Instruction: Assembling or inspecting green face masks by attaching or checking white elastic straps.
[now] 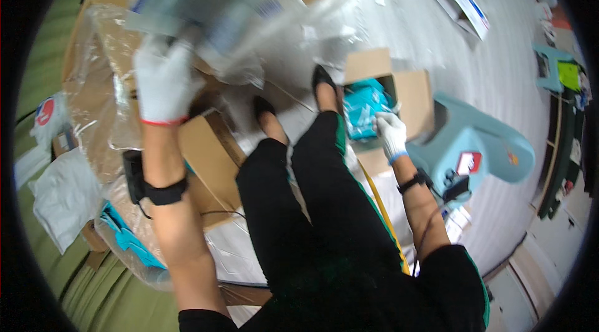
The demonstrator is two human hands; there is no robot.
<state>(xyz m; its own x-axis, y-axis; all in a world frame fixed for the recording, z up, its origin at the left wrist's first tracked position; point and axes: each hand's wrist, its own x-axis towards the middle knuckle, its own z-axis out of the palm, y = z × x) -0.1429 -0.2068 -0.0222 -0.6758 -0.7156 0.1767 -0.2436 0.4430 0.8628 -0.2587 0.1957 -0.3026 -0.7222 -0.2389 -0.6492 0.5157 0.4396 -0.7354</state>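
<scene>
My right hand point(391, 134) reaches into the small cardboard box point(399, 92) and grips the teal packets point(365, 107) inside. My left hand point(163, 82), well to the box's left, clutches a clear plastic bag point(218, 7), blurred. I judge the packing partway: more teal packets point(128, 238) lie far left of the box.
</scene>
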